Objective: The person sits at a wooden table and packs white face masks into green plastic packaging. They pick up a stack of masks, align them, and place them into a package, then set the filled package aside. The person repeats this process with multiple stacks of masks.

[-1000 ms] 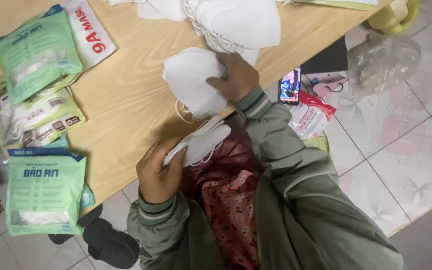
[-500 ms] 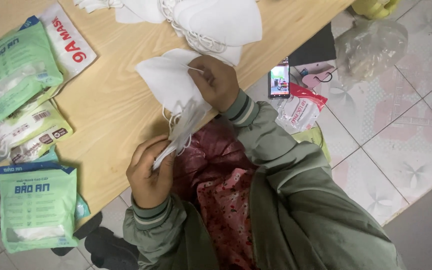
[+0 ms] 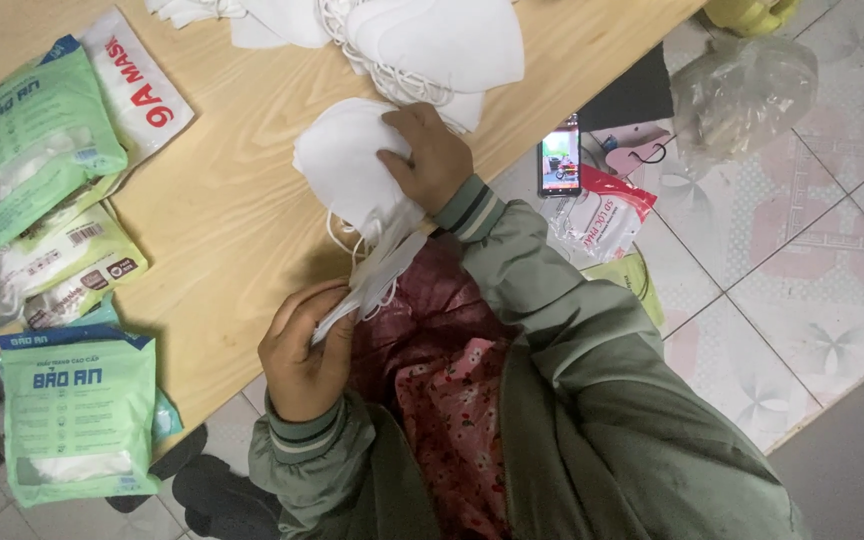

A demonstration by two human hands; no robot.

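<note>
My right hand (image 3: 434, 160) presses down on a small stack of white face masks (image 3: 347, 170) at the near edge of the wooden table (image 3: 232, 230). My left hand (image 3: 302, 350) is below the table edge, over my lap, and grips a thin bundle of folded white masks (image 3: 377, 275) by one end. This bundle reaches up to the stack under my right hand, and ear loops dangle between them. A bigger pile of white masks (image 3: 432, 40) lies further back on the table.
Green and white mask packets (image 3: 37, 150) lie at the table's left, with another green packet (image 3: 77, 410) near the corner. On the tiled floor to the right are a phone (image 3: 559, 160), a red and white bag (image 3: 602, 215) and a clear plastic bag (image 3: 742, 90).
My left hand has dropped slightly lower with its bundle of masks. My right hand has stayed on the stack at the table edge.
</note>
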